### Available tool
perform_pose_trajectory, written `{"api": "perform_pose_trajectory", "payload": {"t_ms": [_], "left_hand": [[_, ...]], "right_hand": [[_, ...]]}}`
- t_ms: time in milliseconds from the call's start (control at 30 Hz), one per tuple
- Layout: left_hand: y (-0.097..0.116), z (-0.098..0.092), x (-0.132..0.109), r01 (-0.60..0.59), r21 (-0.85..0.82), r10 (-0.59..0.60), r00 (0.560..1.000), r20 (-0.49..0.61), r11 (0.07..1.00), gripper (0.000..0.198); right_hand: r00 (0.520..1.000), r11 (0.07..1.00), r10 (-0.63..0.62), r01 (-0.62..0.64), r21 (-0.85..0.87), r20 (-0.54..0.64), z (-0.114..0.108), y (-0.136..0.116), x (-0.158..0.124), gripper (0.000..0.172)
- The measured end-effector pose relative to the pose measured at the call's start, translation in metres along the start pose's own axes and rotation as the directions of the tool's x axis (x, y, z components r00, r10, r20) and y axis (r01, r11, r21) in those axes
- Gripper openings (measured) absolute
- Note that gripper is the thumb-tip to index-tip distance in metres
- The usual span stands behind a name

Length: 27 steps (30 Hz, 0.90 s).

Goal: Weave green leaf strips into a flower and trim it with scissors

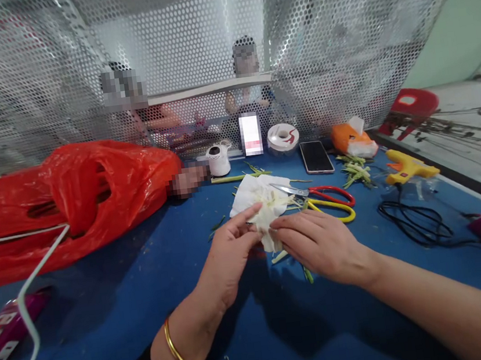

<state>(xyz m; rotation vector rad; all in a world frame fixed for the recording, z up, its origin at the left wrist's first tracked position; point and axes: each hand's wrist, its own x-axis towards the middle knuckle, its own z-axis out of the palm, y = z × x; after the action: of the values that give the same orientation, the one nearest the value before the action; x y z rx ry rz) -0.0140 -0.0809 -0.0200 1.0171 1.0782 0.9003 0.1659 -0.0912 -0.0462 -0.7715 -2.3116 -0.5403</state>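
My left hand (228,257) and my right hand (318,243) meet over the blue table (108,313), both pinching a small cream-white crumpled piece, like a paper or fabric flower (267,217). A pale green stem (281,255) pokes out under my right hand. A gold bangle circles my left wrist. A white tissue sheet (253,193) lies just behind the flower. Red-handled scissors (327,192) and yellow-handled scissors (336,210) lie right of it.
A big red plastic bag (71,195) fills the left. A yellow glue gun (408,168), black cable (416,222), phone (315,157), orange tissue pack (352,138), tape roll (282,137) and green stem scraps (356,171) lie around. Perforated metal screen (336,34) behind; people beyond it.
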Motion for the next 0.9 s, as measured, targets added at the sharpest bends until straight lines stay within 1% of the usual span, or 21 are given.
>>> {"api": "perform_pose_trajectory", "payload": {"t_ms": [100,167,267,367,433,533,600,633,700,767,800,833,867,900], "left_hand": [[-0.002,0.000,0.001,0.023,0.034,-0.023,0.999,0.023,0.999,0.025],[-0.004,-0.001,0.003,0.063,-0.031,-0.062,0.997,0.039,0.997,0.018],[-0.007,0.000,0.004,0.090,-0.147,-0.090,0.996,0.003,0.985,0.023],[-0.009,0.002,0.003,0.051,-0.189,-0.070,0.993,-0.093,0.981,0.034],[-0.009,0.002,0.003,0.015,-0.203,-0.041,0.991,-0.124,0.979,0.036],[-0.007,0.001,0.004,-0.015,-0.208,-0.005,0.995,-0.095,0.978,0.040],[-0.003,-0.003,0.005,-0.030,-0.221,0.018,0.998,-0.057,0.975,0.043],[-0.001,-0.005,0.006,-0.044,-0.230,0.033,0.998,-0.048,0.972,0.044],[0.005,-0.012,0.008,-0.118,-0.240,0.101,0.992,-0.081,0.964,0.045],[0.011,-0.019,0.010,-0.208,-0.207,0.175,0.970,-0.167,0.956,0.047],[0.014,-0.022,0.010,-0.252,-0.191,0.212,0.955,-0.206,0.949,0.048],[0.017,-0.025,0.011,-0.282,-0.177,0.238,0.942,-0.237,0.943,0.050],[0.019,-0.028,0.011,-0.304,-0.164,0.255,0.929,-0.267,0.938,0.051],[0.020,-0.029,0.012,-0.320,-0.152,0.268,0.919,-0.289,0.935,0.052]], "right_hand": [[1.000,0.999,0.001,-0.001,0.032,0.002,0.001,-0.002,0.001,0.015],[1.000,1.000,-0.012,0.012,0.013,0.014,0.001,-0.004,0.002,0.018],[0.996,0.997,-0.067,0.069,-0.031,0.057,-0.001,-0.004,0.005,0.021],[0.990,0.990,-0.129,0.132,-0.047,0.061,-0.004,-0.004,0.006,0.023],[0.985,0.985,-0.162,0.165,-0.058,0.052,-0.005,-0.003,0.005,0.021],[0.984,0.981,-0.178,0.179,-0.081,0.020,-0.007,-0.001,0.004,0.019],[0.988,0.985,-0.152,0.150,-0.086,-0.018,-0.009,0.000,0.004,0.020],[0.990,0.988,-0.133,0.129,-0.079,-0.042,-0.011,0.001,0.005,0.020],[0.992,0.997,-0.077,0.074,-0.038,-0.101,-0.017,0.003,0.007,0.018],[0.983,0.999,0.041,-0.038,0.020,-0.179,-0.024,0.008,0.009,0.019],[0.965,0.991,0.130,-0.121,0.051,-0.229,-0.027,0.012,0.009,0.020],[0.931,0.971,0.238,-0.224,0.083,-0.276,-0.029,0.018,0.009,0.020],[0.877,0.935,0.356,-0.337,0.115,-0.322,-0.029,0.025,0.008,0.019],[0.815,0.883,0.470,-0.441,0.162,-0.340,-0.027,0.033,0.006,0.016]]}}
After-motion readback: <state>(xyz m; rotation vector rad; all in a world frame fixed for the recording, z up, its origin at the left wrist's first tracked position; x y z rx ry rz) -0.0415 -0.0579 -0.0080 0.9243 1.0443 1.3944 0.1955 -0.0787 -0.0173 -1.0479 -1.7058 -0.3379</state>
